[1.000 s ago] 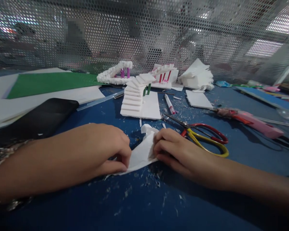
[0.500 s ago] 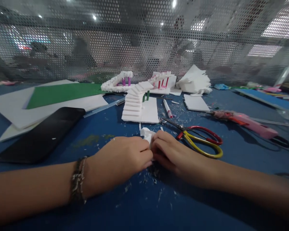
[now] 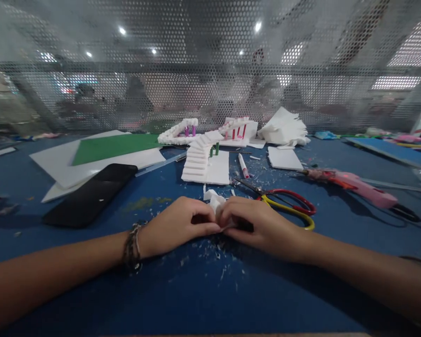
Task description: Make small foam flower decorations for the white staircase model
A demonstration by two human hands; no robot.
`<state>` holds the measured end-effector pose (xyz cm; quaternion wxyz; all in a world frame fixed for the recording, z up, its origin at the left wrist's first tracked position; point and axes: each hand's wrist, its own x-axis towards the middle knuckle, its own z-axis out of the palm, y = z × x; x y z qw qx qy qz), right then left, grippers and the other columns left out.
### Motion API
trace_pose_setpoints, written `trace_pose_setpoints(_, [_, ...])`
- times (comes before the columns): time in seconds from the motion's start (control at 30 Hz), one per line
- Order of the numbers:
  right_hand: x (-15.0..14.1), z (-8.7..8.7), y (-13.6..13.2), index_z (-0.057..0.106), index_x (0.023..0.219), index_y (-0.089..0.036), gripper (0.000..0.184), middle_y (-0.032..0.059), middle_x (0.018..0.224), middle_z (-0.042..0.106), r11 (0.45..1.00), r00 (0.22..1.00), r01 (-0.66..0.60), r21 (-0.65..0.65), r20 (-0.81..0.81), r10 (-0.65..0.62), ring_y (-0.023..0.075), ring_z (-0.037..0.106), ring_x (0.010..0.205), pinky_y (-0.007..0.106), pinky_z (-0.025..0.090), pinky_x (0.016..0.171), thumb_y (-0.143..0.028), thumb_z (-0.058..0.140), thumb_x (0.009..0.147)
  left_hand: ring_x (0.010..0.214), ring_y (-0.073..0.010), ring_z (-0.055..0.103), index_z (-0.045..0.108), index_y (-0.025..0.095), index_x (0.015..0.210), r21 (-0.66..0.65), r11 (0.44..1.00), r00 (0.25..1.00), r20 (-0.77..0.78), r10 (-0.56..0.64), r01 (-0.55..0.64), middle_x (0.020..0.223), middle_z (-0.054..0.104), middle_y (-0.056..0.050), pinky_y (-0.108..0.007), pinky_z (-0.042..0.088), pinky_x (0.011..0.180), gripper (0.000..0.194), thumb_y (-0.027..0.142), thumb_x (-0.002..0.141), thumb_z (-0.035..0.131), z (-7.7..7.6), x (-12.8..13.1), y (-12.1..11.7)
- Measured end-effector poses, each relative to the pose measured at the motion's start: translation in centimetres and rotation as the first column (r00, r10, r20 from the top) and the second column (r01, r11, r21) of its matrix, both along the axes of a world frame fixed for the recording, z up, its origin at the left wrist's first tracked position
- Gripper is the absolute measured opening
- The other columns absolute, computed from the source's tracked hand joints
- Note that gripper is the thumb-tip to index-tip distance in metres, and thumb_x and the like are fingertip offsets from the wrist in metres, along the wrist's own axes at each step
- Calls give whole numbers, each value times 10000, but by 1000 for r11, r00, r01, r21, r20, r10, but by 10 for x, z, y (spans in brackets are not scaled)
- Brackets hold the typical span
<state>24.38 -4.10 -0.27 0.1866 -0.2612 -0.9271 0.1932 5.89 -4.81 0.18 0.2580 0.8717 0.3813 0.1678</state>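
Note:
My left hand [image 3: 177, 225] and my right hand [image 3: 256, 223] meet knuckle to knuckle on the blue table [image 3: 203, 290]. Both are closed on a crumpled piece of white foam [image 3: 215, 201], of which only the top pokes out between them. A beaded bracelet [image 3: 131, 241] is on my left wrist. Scissors with red and yellow handles [image 3: 287, 206] lie just right of my right hand. A white foam staircase model [image 3: 205, 159] stands right behind my hands.
A black phone [image 3: 91, 194] lies at the left, beside white sheets and a green sheet [image 3: 115, 147]. Two more foam models [image 3: 178, 133], a foam stack [image 3: 284, 124], a marker [image 3: 243, 164] and a pink glue gun [image 3: 351, 182] sit behind. A perforated metal screen [image 3: 210, 70] closes the back.
My hands have come together, folding the flat foam sheet up until most of it is hidden between them. The view has pulled back and tilted up.

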Motion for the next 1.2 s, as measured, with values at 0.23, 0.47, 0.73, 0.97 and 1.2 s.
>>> trace_pose_setpoints(0.23, [4, 1, -7, 559, 780, -149, 33, -27, 644, 549, 996, 994, 53, 72, -102, -46, 60, 455, 529, 161, 345, 500, -151, 535, 757, 540, -55, 434, 565, 124, 655, -213, 977, 988, 148, 41, -9, 574, 493, 64, -131, 337, 513, 161, 219, 772, 509, 0, 1, -1])
trace_pose_setpoints(0.47, [3, 2, -7, 584, 775, -139, 61, 5, 681, 606, 979, 988, 83, 186, -141, -57, 89, 519, 618, 180, 373, 555, -148, 523, 772, 627, -105, 484, 563, 119, 729, 270, 960, 997, -10, -71, 71, 668, 543, 5, -182, 349, 578, 197, 249, 826, 451, -3, 3, -7])
trace_pose_setpoints(0.73, [3, 3, -14, 513, 815, -161, 93, -13, 713, 568, 987, 976, 141, 78, -180, -125, 79, 494, 609, 173, 385, 545, -103, 510, 742, 692, -135, 497, 609, 115, 716, 452, 884, 993, -47, -111, 120, 729, 561, -38, -212, 371, 620, 224, 190, 833, 432, -1, 2, -15])
trace_pose_setpoints(0.97, [7, 1, -3, 464, 995, -149, 300, 31, 902, 577, 981, 959, 152, -122, -220, -176, 108, 545, 801, 213, 431, 717, -191, 571, 718, 588, -75, 497, 637, 158, 667, 184, 981, 977, 210, 15, -55, 631, 555, 26, -158, 366, 555, 140, 191, 766, 543, 0, 0, -9])
trace_pose_setpoints(1.2, [5, 4, -8, 523, 927, -176, 189, -4, 837, 590, 992, 949, 124, 13, -292, -115, 66, 519, 672, 160, 414, 588, -102, 516, 753, 594, -77, 497, 635, 166, 679, -56, 994, 951, 290, 102, -89, 648, 575, 35, -158, 369, 550, 118, 199, 750, 547, -2, -5, -3])
